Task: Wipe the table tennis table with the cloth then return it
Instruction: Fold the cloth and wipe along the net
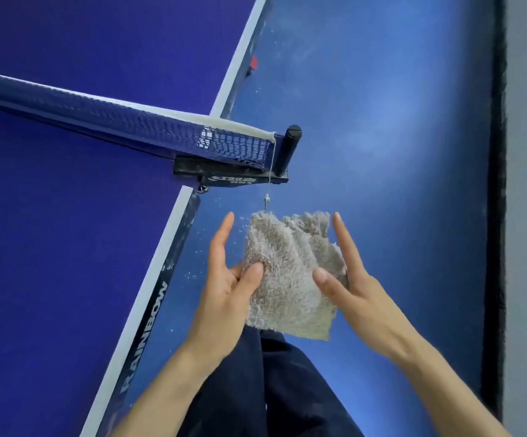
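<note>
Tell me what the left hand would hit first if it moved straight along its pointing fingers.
The left hand points its straight fingers at the net clamp on the table edge; it would likely meet that first, though depth is unclear and it might pass below.

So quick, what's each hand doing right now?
Left hand: pinches the grey cloth with its thumb.
Right hand: pinches the same cloth's other edge, fingers straight.

One cloth [290,272], two hands, namely the left hand [224,294] and the right hand [360,294], one blue bench [51,247], one net [130,121], one black net post [290,146], one small hanging metal weight [267,201], two dark trouser legs [303,389]
</note>
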